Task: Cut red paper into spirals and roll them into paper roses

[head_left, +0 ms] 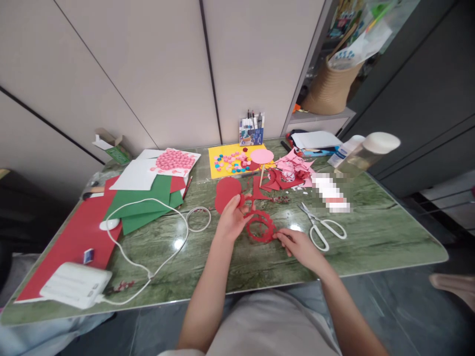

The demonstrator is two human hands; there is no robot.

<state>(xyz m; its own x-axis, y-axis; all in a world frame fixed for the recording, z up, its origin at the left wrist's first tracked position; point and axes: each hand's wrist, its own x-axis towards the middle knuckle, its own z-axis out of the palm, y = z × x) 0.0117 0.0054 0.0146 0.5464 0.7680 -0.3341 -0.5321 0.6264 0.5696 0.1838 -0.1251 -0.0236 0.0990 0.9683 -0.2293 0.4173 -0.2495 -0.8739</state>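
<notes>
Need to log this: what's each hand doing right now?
Left hand: closed, holding the red paper ring by its upper left.
Right hand: closed, pinching the ring's right edge.

Scissors (315,218) right of paper ring (270,228), cable (150,275) left, scraps (295,168) behind — pen box (252,136) rearmost

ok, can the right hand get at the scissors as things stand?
Probably yes: the scissors lie close beside the right hand, handles toward the person, nothing visible on top. That hand seems to pinch the red ring, though, so its grip would likely need freeing first.
</notes>
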